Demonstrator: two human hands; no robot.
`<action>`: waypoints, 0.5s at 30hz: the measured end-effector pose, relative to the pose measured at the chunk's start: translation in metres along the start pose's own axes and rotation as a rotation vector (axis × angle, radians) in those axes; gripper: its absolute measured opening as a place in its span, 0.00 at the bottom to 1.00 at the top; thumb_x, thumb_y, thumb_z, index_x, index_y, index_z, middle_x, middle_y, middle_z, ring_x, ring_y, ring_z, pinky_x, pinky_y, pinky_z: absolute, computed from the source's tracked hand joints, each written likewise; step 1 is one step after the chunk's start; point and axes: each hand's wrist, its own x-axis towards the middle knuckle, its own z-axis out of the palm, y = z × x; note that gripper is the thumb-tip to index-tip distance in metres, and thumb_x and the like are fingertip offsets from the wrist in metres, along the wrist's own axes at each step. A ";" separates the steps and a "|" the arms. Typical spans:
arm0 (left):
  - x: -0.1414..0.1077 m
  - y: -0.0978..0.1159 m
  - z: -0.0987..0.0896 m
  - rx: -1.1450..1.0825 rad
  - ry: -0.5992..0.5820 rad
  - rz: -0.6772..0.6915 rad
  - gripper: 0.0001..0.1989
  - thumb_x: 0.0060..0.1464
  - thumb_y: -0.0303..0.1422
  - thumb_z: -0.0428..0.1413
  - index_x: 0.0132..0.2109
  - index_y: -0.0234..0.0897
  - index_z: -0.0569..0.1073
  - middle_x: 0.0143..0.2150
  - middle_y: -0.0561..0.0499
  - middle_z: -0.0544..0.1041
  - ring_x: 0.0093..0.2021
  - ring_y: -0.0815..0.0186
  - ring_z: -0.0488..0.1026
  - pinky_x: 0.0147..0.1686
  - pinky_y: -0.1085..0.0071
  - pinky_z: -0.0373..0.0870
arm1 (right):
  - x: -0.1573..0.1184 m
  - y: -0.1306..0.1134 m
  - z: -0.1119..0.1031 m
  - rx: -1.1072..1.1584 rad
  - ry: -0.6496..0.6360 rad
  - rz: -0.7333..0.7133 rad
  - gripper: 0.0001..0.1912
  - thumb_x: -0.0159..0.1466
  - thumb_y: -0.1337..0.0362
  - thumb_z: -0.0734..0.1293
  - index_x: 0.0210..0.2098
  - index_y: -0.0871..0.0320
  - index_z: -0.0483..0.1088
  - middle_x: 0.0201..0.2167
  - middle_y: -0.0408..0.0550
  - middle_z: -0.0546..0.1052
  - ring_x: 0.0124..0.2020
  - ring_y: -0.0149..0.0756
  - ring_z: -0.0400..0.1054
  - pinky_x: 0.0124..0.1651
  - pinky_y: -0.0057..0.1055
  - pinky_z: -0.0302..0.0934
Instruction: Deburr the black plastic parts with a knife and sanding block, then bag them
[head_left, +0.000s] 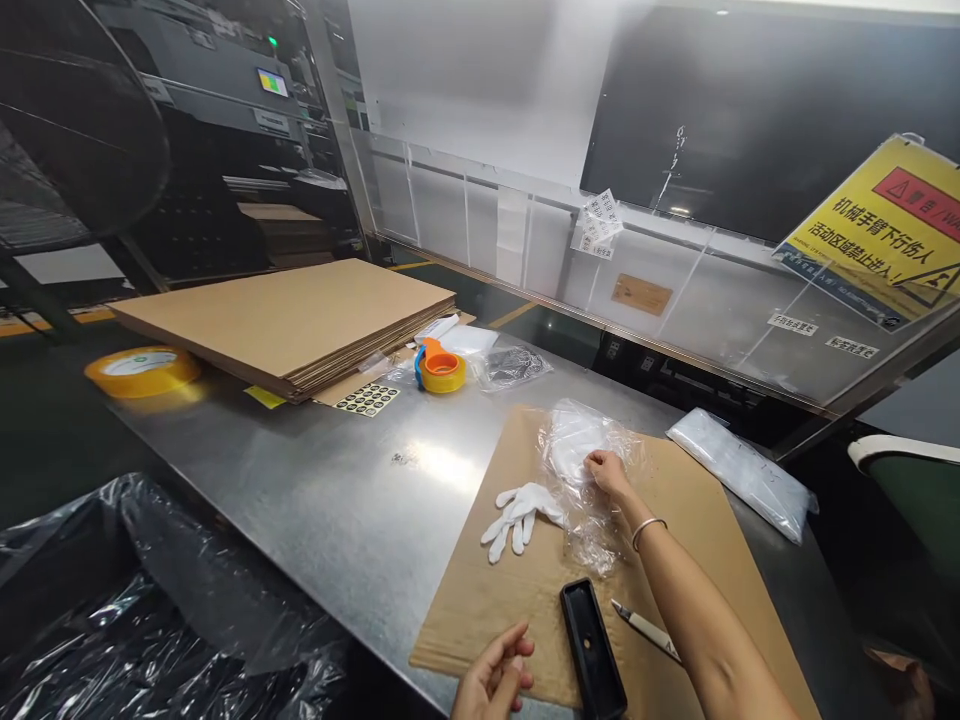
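Note:
My right hand [606, 472] reaches onto a clear plastic bag [592, 530] with white material [576, 435] inside, its fingers pinched together at the bag. My left hand [496, 675] is low in the view, fingers loosely curled and apart, holding nothing, left of a black tray [592, 650]. White gloves [521, 515] lie on the brown cardboard sheet [480, 610] beside the bag. A pale-handled cutting tool [646, 630] rests partly under my right forearm.
Stacked cardboard [300, 320] is at the back left, near a yellow tape roll [142, 372]. An orange tape dispenser [441, 368], stickers [367, 398] and a plastic-wrapped pack [739, 470] lie on the metal table [322, 500]. Black plastic [150, 620] covers the lower left.

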 end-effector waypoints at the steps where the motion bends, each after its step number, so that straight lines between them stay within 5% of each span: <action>1: 0.002 0.004 0.001 0.007 0.002 0.012 0.29 0.38 0.52 0.59 0.43 0.36 0.75 0.35 0.44 0.76 0.26 0.67 0.70 0.23 0.72 0.64 | -0.003 -0.001 -0.004 0.024 0.012 -0.014 0.15 0.63 0.60 0.62 0.48 0.60 0.65 0.47 0.49 0.69 0.43 0.37 0.67 0.42 0.39 0.64; 5: 0.008 0.032 0.006 0.151 -0.034 0.042 0.27 0.45 0.48 0.56 0.48 0.34 0.72 0.40 0.43 0.75 0.32 0.64 0.71 0.29 0.69 0.68 | -0.024 -0.009 -0.022 0.154 0.033 -0.079 0.15 0.63 0.60 0.61 0.48 0.59 0.64 0.47 0.49 0.69 0.43 0.37 0.67 0.44 0.40 0.64; 8: 0.014 0.061 0.014 0.313 -0.035 0.196 0.23 0.52 0.43 0.51 0.52 0.36 0.68 0.48 0.42 0.72 0.41 0.63 0.71 0.43 0.66 0.66 | -0.054 -0.020 -0.031 0.294 -0.037 -0.110 0.14 0.64 0.59 0.61 0.46 0.61 0.65 0.44 0.48 0.70 0.41 0.36 0.67 0.42 0.38 0.64; 12: 0.030 0.091 0.030 0.531 -0.149 0.524 0.24 0.55 0.37 0.50 0.59 0.44 0.59 0.60 0.45 0.60 0.54 0.61 0.63 0.51 0.62 0.61 | -0.110 -0.041 -0.032 0.497 -0.282 -0.147 0.15 0.62 0.54 0.61 0.33 0.61 0.67 0.29 0.43 0.71 0.30 0.29 0.66 0.36 0.31 0.62; 15: 0.045 0.102 0.044 0.672 -0.372 0.651 0.34 0.49 0.38 0.56 0.62 0.46 0.53 0.65 0.47 0.53 0.63 0.57 0.49 0.60 0.57 0.44 | -0.146 -0.057 -0.027 0.613 -0.497 -0.153 0.18 0.57 0.50 0.65 0.27 0.60 0.66 0.21 0.41 0.68 0.25 0.28 0.62 0.30 0.27 0.58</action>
